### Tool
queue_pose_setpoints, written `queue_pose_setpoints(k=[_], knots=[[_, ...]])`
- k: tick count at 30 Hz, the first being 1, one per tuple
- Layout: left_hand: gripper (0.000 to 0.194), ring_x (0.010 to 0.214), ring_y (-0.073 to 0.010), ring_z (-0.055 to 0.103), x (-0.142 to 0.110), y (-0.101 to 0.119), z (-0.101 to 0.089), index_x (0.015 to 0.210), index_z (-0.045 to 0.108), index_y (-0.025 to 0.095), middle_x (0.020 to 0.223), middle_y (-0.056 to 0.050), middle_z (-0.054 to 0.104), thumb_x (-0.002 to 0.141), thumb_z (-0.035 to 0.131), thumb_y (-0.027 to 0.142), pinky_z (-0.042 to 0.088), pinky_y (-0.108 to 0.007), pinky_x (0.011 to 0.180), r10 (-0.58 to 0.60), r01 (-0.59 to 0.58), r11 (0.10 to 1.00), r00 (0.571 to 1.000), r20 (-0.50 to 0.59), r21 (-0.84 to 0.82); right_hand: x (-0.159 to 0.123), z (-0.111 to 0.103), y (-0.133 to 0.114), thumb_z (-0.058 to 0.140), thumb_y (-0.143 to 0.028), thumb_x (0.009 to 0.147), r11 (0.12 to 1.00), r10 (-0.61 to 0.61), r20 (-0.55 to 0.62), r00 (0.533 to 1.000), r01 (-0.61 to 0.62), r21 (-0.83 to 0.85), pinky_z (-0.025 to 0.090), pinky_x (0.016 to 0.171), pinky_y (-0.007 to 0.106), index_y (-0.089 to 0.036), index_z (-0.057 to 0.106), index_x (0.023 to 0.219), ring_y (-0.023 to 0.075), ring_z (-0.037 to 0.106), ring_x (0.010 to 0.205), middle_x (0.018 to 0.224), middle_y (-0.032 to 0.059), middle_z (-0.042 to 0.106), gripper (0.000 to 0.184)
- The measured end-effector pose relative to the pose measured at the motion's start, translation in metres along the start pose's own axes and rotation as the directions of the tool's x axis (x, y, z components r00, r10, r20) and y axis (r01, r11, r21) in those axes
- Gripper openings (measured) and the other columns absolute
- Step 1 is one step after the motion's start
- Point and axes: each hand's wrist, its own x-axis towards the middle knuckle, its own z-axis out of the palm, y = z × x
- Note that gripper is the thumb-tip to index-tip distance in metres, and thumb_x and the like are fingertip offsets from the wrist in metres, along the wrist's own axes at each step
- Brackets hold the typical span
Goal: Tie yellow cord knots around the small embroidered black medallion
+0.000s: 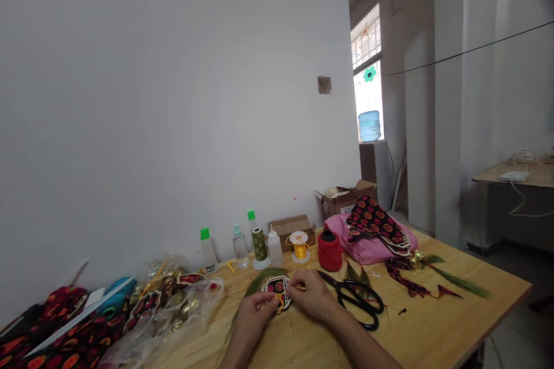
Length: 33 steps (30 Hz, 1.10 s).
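Note:
My left hand (258, 310) is closed in a pinch on a yellow cord (280, 300) at the lower edge of a patterned ornament. This dark ornament (273, 286) has a pale openwork frame and lies on the table, with green tassel threads (258, 281) fanned out behind and left of it. My right hand (312, 295) is also pinched, at the ornament's right side, with a bit of yellow cord showing at its fingertips. Black-handled scissors (360, 300) lie just right of my right hand, blades towards the wall.
Along the wall stand glue bottles (208, 253), a green thread spool (259, 247), a yellow cord spool (299, 248) and a red thread cone (329, 252). A clear plastic bag (208, 305) with brass bells lies left. Pink cloth (346, 236) and a cardboard box (341, 202) are back right.

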Motion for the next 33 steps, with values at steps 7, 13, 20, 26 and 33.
queue_pose_setpoints(k=[7, 13, 20, 26, 33], knots=[[0.030, 0.057, -0.0161, 0.060, -0.003, 0.008, 0.001, 0.068, 0.067, 0.011, 0.063, -0.005, 0.070, 0.048, 0.068, 0.033, 0.043, -0.021, 0.055, 0.009, -0.009, 1.000, 0.998, 0.061, 0.011, 0.002, -0.001, 0.000, 0.044, -0.011, 0.062, 0.998, 0.064, -0.053, 0.997, -0.065, -0.016, 0.035, 0.053, 0.018, -0.014, 0.060, 0.059, 0.0107, 0.050, 0.058, 0.060, 0.0004, 0.059, 0.016], [0.023, 0.056, -0.0160, 0.059, -0.001, 0.005, -0.001, 0.064, 0.068, 0.012, 0.059, -0.004, 0.070, 0.051, 0.066, 0.030, 0.042, -0.022, 0.056, 0.020, -0.021, 1.000, 0.998, 0.061, 0.020, -0.002, 0.005, -0.003, 0.044, -0.014, 0.066, 0.999, 0.034, -0.035, 0.999, -0.034, 0.005, 0.035, 0.055, 0.018, -0.015, 0.060, 0.064, 0.0103, 0.051, 0.060, 0.062, -0.0001, 0.059, 0.016], [0.024, 0.062, -0.0171, 0.058, -0.005, 0.013, 0.002, 0.070, 0.068, 0.013, 0.063, -0.001, 0.070, 0.057, 0.061, 0.032, 0.041, -0.022, 0.060, 0.054, -0.070, 0.990, 0.989, 0.140, 0.119, -0.006, 0.007, -0.007, 0.055, -0.032, 0.066, 0.998, -0.056, 0.109, 0.992, 0.051, 0.044, 0.032, 0.051, 0.018, -0.018, 0.063, 0.075, 0.0100, 0.048, 0.057, 0.063, -0.0009, 0.058, 0.018], [0.027, 0.063, -0.0174, 0.058, -0.005, 0.012, 0.000, 0.072, 0.068, 0.012, 0.066, -0.003, 0.069, 0.058, 0.060, 0.033, 0.040, -0.023, 0.060, 0.048, -0.069, 0.989, 0.986, 0.158, 0.129, -0.003, 0.007, -0.005, 0.048, -0.035, 0.072, 0.980, -0.035, 0.109, 0.993, 0.013, 0.197, 0.031, 0.052, 0.019, -0.017, 0.064, 0.076, 0.0109, 0.045, 0.058, 0.063, -0.0004, 0.057, 0.024], [0.025, 0.054, -0.0134, 0.055, -0.005, 0.010, 0.002, 0.068, 0.068, 0.011, 0.059, -0.002, 0.068, 0.055, 0.063, 0.033, 0.037, -0.020, 0.054, 0.034, -0.043, 0.997, 0.990, 0.136, 0.066, 0.001, 0.007, -0.009, 0.040, -0.049, 0.072, 0.791, 0.037, 0.205, 0.978, -0.154, 0.593, 0.024, 0.045, 0.019, -0.012, 0.061, 0.062, 0.0070, 0.034, 0.045, 0.047, -0.0035, 0.042, 0.044]])
